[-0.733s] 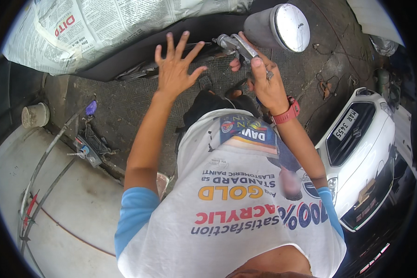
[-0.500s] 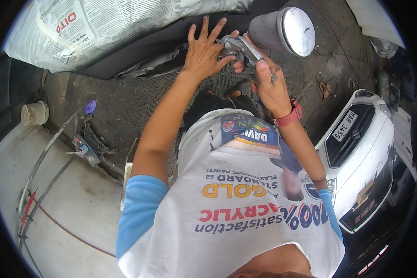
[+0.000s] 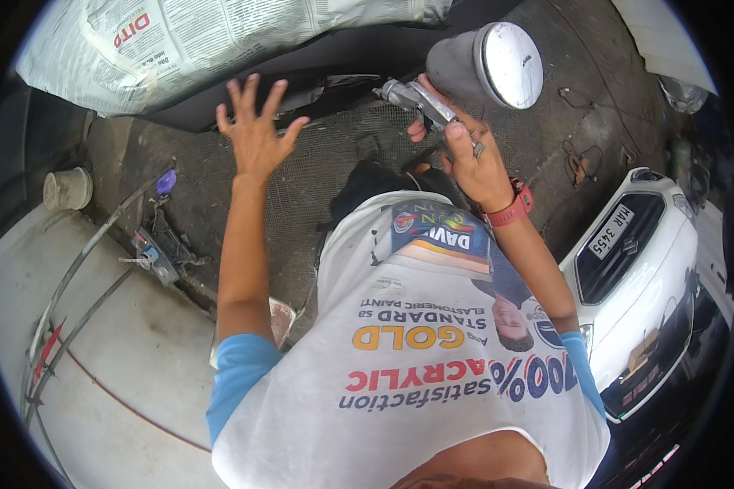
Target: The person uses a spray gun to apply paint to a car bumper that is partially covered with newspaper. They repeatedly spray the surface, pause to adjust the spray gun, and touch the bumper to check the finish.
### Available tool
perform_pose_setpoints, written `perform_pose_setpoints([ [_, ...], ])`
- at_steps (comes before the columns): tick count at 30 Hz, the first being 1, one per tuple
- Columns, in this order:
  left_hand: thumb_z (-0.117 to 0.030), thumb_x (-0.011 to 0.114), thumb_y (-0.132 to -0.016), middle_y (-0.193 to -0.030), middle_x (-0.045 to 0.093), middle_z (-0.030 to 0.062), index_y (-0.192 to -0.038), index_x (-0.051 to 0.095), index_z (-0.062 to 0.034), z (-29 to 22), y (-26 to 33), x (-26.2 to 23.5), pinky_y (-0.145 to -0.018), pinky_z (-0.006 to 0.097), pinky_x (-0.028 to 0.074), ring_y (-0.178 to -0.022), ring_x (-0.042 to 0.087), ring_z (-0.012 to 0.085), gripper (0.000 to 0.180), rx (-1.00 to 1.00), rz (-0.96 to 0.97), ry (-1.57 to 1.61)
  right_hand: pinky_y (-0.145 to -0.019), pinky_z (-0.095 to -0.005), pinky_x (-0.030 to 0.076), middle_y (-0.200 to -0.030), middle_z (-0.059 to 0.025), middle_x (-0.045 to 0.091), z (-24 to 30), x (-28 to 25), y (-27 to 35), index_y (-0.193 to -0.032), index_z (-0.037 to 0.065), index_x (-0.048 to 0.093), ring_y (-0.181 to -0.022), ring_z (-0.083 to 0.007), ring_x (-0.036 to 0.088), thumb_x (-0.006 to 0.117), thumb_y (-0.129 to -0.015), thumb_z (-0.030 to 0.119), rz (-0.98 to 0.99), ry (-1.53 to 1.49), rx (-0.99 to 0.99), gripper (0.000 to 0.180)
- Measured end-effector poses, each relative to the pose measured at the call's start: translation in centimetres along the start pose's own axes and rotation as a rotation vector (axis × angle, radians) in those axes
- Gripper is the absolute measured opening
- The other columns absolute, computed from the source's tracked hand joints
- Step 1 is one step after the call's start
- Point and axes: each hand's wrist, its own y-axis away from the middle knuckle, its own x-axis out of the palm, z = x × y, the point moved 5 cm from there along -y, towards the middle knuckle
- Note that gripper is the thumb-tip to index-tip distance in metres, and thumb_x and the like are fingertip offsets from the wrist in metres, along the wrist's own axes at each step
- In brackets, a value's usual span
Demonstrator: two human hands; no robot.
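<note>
1. We see 2 hands. The left hand (image 3: 257,140) is spread wide, its fingers and thumb well apart, and it holds nothing. Its fingertips overlap the edge of a dark sheet (image 3: 359,55); we cannot tell whether they touch it.
2. The right hand (image 3: 483,169) is clamped around the handle of 1 silver spray gun (image 3: 420,102), thumb over the back. The gun lies at upper centre, right of the left hand and well apart from it.
3. Just beyond the gun we count 1 grey cup (image 3: 458,65) with 1 shiny round lid (image 3: 511,65). The lid covers it, so its contents are hidden.
4. Far left stands 1 whitish bucket (image 3: 68,189); we cannot make out what is in it.
5. Above the dark sheet, newspaper (image 3: 212,45) covers a long, rounded form.
6. We count 1 red watch (image 3: 510,209) on the right wrist and 1 white car (image 3: 640,240) at right.
</note>
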Motion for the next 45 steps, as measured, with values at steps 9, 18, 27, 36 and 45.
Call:
perform_pose_setpoints([
  [9,-0.072,0.073,-0.089,-0.178,0.017,0.0163,-0.166,0.036,-0.0258,-2.0,4.6,2.7,-0.121,0.074,0.009,-0.165,0.01,0.0472,0.098,-0.155,-0.034,0.092,-0.055,-0.0218,0.044,-0.105,-0.0079,0.076,-2.8,-2.9,3.6,-0.161,0.006,0.052,-0.088,-0.0088,0.066,0.046,-0.112,0.058,-0.228,-0.027,0.112,0.071],
  [18,-0.073,0.072,-0.089,-0.18,0.011,0.016,-0.167,0.034,-0.0384,-14.1,-0.7,6.6,-0.12,0.077,0.01,-0.165,0.005,0.0498,0.093,0.101,-0.019,0.295,-0.054,-0.0226,0.044,-0.107,-0.0085,0.076,-3.1,-6.3,5.5,-0.162,0.006,0.049,-0.094,-0.0117,0.07,0.041,-0.114,0.056,-0.185,-0.016,0.191,0.07],
  [27,-0.076,0.066,-0.092,-0.181,0.003,0.018,-0.171,0.023,-0.043,-16.3,-4.0,9.9,-0.117,0.082,0.013,-0.163,0.0,0.0537,0.096,0.004,-0.137,0.14,-0.052,-0.0216,0.044,-0.108,-0.0095,0.076,-3.4,-11.0,8.9,-0.161,0.006,0.051,-0.094,-0.0113,0.071,0.041,-0.114,0.056,-0.165,-0.052,0.17,0.069],
  [36,-0.068,0.07,-0.091,-0.182,0.011,0.0064,-0.17,0.026,-0.0464,-32.7,-6.7,14.5,-0.125,0.072,0.016,-0.166,0.01,0.0435,0.092,0.339,0.206,-0.07,-0.052,-0.022,0.043,-0.105,-0.0096,0.076,-4.1,-14.0,10.5,-0.161,0.007,0.052,-0.09,-0.01,0.069,0.041,-0.113,0.058,-0.089,0.008,0.195,0.071],
  [45,-0.075,0.065,-0.092,-0.181,0.016,0.0079,-0.168,0.031,-0.0466,-23.0,-5.9,12.2,-0.124,0.073,0.016,-0.165,0.014,0.042,0.088,0.092,-0.031,0.091,-0.052,-0.0205,0.043,-0.106,-0.0087,0.076,-4.6,-14.3,9.9,-0.161,0.007,0.051,-0.091,-0.0083,0.069,0.044,-0.112,0.061,-0.04,-0.007,0.205,0.074],
])
